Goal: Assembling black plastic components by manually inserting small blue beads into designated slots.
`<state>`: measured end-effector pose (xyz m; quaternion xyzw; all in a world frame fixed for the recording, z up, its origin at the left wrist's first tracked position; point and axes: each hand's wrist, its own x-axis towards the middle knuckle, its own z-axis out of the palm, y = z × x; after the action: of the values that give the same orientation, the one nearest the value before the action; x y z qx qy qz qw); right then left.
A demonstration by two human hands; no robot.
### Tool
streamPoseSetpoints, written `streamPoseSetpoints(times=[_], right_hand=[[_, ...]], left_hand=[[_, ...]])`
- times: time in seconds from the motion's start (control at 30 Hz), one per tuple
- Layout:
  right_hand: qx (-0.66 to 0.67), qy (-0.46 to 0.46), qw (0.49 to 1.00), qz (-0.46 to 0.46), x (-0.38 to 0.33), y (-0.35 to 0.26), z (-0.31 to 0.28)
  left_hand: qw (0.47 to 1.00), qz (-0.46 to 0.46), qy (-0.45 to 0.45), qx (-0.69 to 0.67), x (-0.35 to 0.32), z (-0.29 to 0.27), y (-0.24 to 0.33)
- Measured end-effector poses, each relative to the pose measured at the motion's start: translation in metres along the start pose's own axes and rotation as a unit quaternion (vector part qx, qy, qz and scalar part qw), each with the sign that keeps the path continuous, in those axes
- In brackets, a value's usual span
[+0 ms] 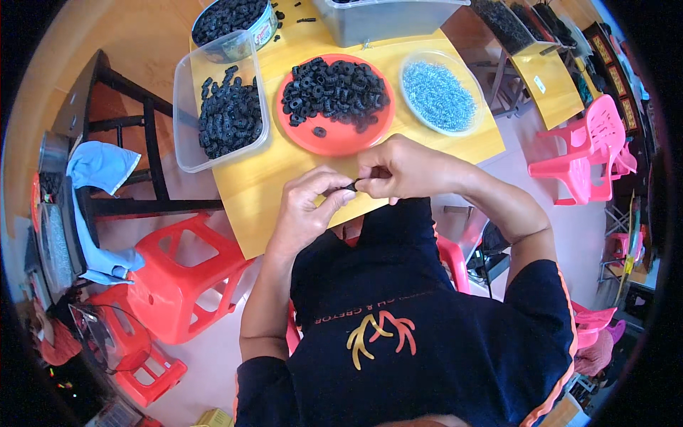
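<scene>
Close together over the table's near edge, my two hands meet at a small black part (351, 186). My left hand (310, 205) pinches it between thumb and fingers. With its fingers curled in, my right hand (398, 171) grips the other side of the same piece, whose exact kind is mostly hidden by my fingertips. Just beyond them lies a red plate (302, 137) heaped with small black ribbed plastic parts (331, 89). To its right is a clear round dish (475, 128) of tiny light-blue translucent pieces (439, 95).
A clear plastic box (186, 153) of black parts stands left on the yellow table (249, 213). Behind it are a round tub (267, 32) of black parts and a grey bin (388, 25). Red stools (163, 285) stand at left, pink chairs (587, 153) at right.
</scene>
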<state>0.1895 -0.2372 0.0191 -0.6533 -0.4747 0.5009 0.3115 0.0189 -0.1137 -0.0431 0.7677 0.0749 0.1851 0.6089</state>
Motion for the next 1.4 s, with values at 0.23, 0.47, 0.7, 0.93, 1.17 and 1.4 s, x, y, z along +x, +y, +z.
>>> streamPoseSetpoints(times=[0.23, 0.47, 0.7, 0.93, 1.17, 1.4], right_hand=[[-0.052, -0.079, 0.995, -0.021, -0.002, 0.007, -0.011], [-0.247, -0.034, 0.958, -0.142, -0.007, 0.000, -0.012], [-0.259, 0.033, 0.956, -0.130, -0.009, 0.002, -0.007], [-0.287, 0.063, 0.949, -0.117, -0.006, 0.000, -0.003], [-0.247, -0.023, 0.961, -0.122, 0.000, -0.002, -0.022], [0.136, -0.100, 0.985, 0.028, 0.005, 0.036, -0.017]], left_hand=[[0.998, -0.029, -0.031, -0.051, 0.000, 0.005, -0.004], [0.993, -0.071, -0.035, -0.089, 0.010, 0.003, -0.002], [0.993, -0.060, -0.033, -0.099, 0.013, 0.004, 0.001], [0.995, -0.058, -0.016, -0.076, 0.016, 0.008, 0.005], [0.997, -0.052, -0.009, -0.053, 0.021, 0.007, 0.000], [0.997, 0.038, -0.046, -0.040, 0.020, -0.001, -0.012]])
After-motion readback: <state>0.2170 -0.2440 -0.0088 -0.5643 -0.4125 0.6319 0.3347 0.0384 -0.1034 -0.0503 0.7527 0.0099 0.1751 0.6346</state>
